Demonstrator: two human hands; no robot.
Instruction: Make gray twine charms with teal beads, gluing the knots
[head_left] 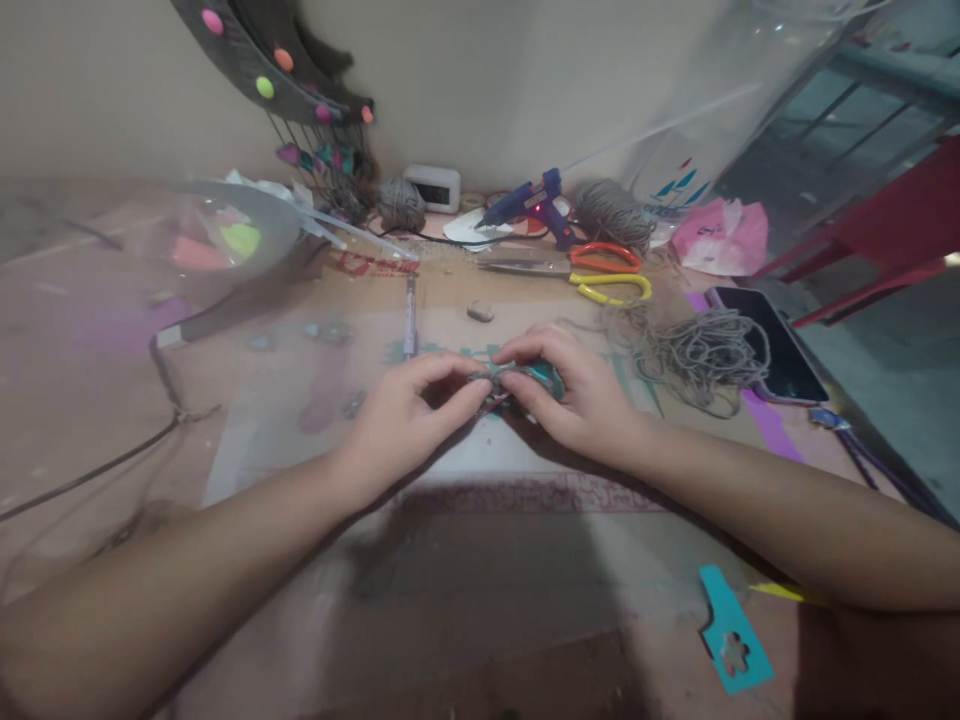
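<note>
Over the middle of the work sheet, my left hand (412,415) and my right hand (581,395) meet fingertip to fingertip. Between them is a small teal-and-grey piece (546,375) with dark strands, mostly covered by my fingers; its exact kind cannot be made out. My left thumb and forefinger pinch its left end, while the right fingers curl round the shiny teal part. A loose heap of grey yarn (705,350) lies right of my right hand, and a strand appears to run from it toward the hands. Just beyond my fingers sits a small grey stone-like object (480,312).
Scissors (600,272), a blue glue gun (532,205) and grey yarn balls (401,205) lie toward the wall. A pen (410,318) is left of centre. At right are a phone (772,345) and a red chair (892,230); a teal cut-out scrap (731,635) is nearer me.
</note>
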